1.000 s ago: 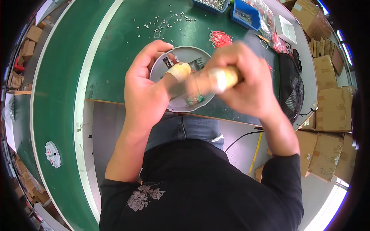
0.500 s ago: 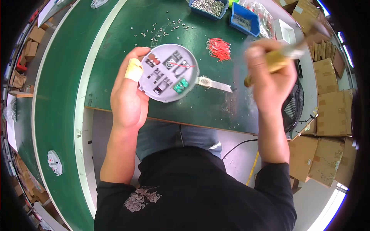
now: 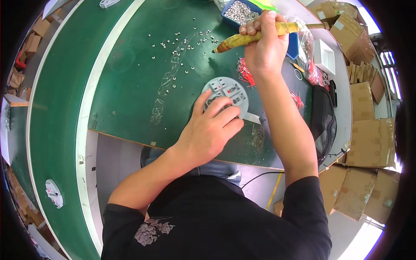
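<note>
A round grey plastic housing [image 3: 241,100] with small slots and fittings lies on the green table, over one end of a flat metal strip [image 3: 252,117]. My left hand [image 3: 212,125] reaches across its near left side, fingers bent over the face and fingertips hidden among the fittings. Raised above the table beyond the housing, my right hand [image 3: 266,47] is wrapped round a long tool with a yellow-wrapped handle [image 3: 234,42]. One end of the tool tapers to a dark tip; its thin shaft extends to the right. Red thin pieces [image 3: 245,73] lie beside my right wrist.
Small metal parts [image 3: 174,79] are scattered on the table's left half. Beyond my right hand stands a blue bin of metal pieces [image 3: 239,12], with a second blue bin [image 3: 293,45] partly hidden. A white box [image 3: 324,58] and black mesh bag [image 3: 324,125] line the right edge.
The housing has gone from being held up in my left hand to lying on the table, turned, with that hand over it. My right hand has moved up and left with the tool, which has swung round.
</note>
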### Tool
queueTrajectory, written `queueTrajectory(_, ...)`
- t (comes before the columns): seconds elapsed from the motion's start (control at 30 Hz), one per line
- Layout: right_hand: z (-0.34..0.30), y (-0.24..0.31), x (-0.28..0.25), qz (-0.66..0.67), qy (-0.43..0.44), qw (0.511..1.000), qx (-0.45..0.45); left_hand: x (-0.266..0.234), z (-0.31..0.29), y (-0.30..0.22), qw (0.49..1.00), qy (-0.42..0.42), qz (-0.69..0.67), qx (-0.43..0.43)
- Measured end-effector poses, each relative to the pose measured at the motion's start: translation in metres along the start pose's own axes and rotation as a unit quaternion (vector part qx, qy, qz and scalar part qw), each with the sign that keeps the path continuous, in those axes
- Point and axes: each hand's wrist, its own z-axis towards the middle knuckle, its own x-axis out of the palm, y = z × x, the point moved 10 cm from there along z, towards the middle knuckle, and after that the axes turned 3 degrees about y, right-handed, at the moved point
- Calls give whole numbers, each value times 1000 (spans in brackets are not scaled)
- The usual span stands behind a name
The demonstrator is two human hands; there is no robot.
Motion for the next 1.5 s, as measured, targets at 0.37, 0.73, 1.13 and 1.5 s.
queueTrajectory(0.37,1,12,28,11,48,999,-11,-68,7,94,925,-166,-266,-215)
queueTrajectory(0.73,-55,97,73,116,77,988,-64,-41,-9,103,709,-134,-620,-307)
queueTrajectory(1.13,-68,110,65,150,77,984,-59,-60,-7,76,770,-124,-544,-308)
queueTrajectory(1.5,-93,121,63,141,91,985,-42,-60,-13,46,843,-96,-447,-284)
